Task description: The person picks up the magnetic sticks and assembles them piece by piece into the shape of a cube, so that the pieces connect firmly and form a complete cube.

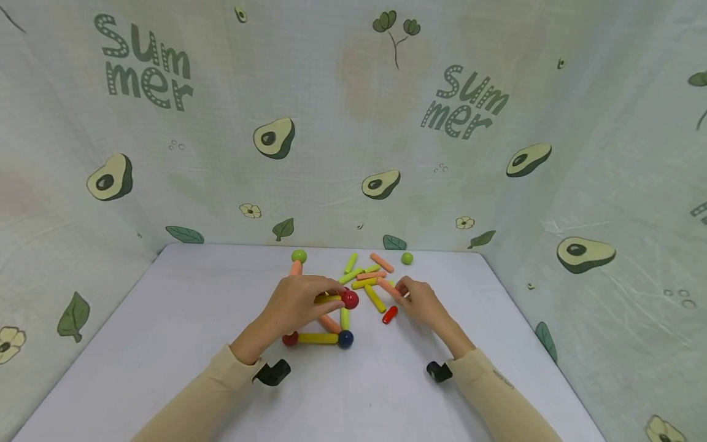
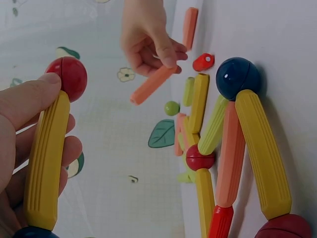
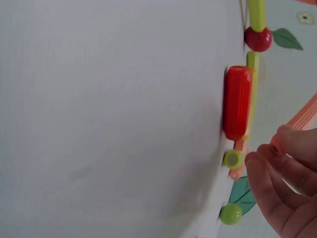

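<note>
My left hand [image 1: 298, 302] grips a yellow ribbed rod [image 2: 47, 158] with a red ball [image 1: 350, 299] on one end. In the left wrist view, part of a blue ball [image 2: 34, 232] shows at its other end. To the right, my right hand [image 1: 422, 303] pinches an orange rod [image 2: 154, 84] near one end, raised off the table. Below the left hand lies a frame of joined pieces: a dark blue ball [image 1: 345, 339] meets yellow, orange and light green rods, with a red ball [image 1: 289, 339] at the yellow rod's far end. The left hand hides part of this frame.
A short red rod [image 1: 390, 315] lies near the right hand. Several loose rods, including a yellow one [image 1: 375, 298], are scattered farther back beside a green ball [image 1: 407, 258]. Another green ball [image 1: 299, 256] tops an orange rod beyond the left hand. Printed cloth [image 1: 331, 92] surrounds the table.
</note>
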### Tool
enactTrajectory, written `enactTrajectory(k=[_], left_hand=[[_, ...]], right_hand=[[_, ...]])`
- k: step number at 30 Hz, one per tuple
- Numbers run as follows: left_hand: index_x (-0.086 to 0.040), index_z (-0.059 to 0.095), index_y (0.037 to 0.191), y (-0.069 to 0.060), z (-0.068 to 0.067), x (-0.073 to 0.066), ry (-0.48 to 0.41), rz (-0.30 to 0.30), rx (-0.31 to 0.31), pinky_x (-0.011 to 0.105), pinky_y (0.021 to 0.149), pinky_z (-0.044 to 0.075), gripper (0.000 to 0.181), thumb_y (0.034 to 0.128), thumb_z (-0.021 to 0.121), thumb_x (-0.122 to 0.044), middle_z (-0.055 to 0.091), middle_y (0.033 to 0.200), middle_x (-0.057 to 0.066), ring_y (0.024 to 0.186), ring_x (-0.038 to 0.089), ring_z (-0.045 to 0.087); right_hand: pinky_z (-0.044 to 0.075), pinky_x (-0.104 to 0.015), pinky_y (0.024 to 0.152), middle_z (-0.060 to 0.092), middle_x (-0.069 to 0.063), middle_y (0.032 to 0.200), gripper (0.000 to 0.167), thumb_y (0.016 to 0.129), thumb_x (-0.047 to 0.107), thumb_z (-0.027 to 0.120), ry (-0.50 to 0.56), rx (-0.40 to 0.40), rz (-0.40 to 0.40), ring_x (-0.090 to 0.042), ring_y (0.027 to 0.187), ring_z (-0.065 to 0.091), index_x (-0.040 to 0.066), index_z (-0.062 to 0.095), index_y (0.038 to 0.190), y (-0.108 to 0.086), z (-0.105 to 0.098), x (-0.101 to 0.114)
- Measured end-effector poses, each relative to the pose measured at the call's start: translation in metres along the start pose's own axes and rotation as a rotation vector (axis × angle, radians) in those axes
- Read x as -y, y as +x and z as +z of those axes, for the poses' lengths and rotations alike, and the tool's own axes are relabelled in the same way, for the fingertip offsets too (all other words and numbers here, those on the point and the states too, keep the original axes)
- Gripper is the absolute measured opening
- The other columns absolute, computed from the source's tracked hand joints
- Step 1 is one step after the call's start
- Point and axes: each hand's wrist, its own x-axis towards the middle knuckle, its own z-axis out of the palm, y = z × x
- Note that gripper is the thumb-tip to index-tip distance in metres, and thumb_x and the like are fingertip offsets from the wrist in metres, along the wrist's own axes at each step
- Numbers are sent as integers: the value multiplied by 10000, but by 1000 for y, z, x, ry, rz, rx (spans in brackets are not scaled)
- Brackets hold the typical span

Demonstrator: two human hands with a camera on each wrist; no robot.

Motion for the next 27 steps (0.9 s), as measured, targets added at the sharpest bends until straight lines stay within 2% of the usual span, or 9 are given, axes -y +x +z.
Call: enactTrajectory(k=[6,9,13,17,23,27], left_hand=[[-212,833,1120,0,-1,0,29,9,-26,136,591,461,299,879,885,-380,809,980,-67,780,77,703],[-213,833,1114,0,-1,-1,29,8,-35,139,589,460,301,871,892,-379,805,962,-70,751,65,681],[-204,834,1106,0,1,-1,14,11,-39,146,571,452,304,857,904,-362,803,951,-67,695,48,623],[-202,833,1106,-1,1,-1,11,17,-41,150,560,438,300,860,902,-358,802,953,-72,674,38,586],[-203,830,1113,0,1,-1,18,18,-44,149,549,428,304,861,901,-357,802,959,-71,669,31,571],[-210,832,1120,0,0,-1,14,10,-37,151,544,426,301,867,896,-361,802,963,-71,663,32,566]], right_hand=[[602,-288,774,774,-51,1000,154,1007,88,735,183,110,-164,-167,891,726,113,667,1143,-19,-4,21],[588,-254,770,771,-47,1024,157,1024,103,716,232,161,-209,-148,886,721,127,661,1170,-30,-1,31],[577,-232,782,755,-10,1063,161,1024,131,723,246,212,-246,-115,869,695,142,662,1172,-38,6,40],[584,-239,780,765,-31,1068,153,1028,124,715,268,246,-281,-108,849,697,136,660,1170,-40,12,47],[595,-254,811,764,-35,1056,159,1027,101,712,298,261,-305,-121,896,712,141,663,1173,-40,17,54],[591,-255,848,756,33,1044,139,1026,149,724,283,250,-320,-106,941,707,168,687,1158,-39,21,57]])
